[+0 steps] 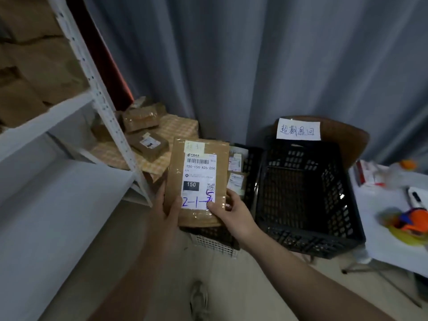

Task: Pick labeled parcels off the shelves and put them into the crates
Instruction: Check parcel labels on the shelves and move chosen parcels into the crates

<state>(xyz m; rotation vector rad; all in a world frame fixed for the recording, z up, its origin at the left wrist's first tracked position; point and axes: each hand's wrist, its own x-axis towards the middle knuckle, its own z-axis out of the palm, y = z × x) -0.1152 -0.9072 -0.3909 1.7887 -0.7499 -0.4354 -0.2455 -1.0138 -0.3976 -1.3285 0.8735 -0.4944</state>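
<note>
A flat brown parcel [198,179] with a white shipping label, marked 150 and with blue handwriting, is held upright in front of me. My left hand [168,208] grips its lower left edge, thumb on the front. My right hand [228,213] pinches its lower right corner, thumb on the label. Behind the parcel stands a black crate [250,167] with several labeled parcels inside. To its right stands a larger black crate [308,195], tagged at the back with a handwritten white sign [298,129].
A white metal shelf [58,144] fills the left, with brown parcels [34,66] on its upper level. More parcels [143,126] lie on a checkered cloth on the floor behind the shelf post. A white table [393,216] with small items stands at right. Grey curtain behind.
</note>
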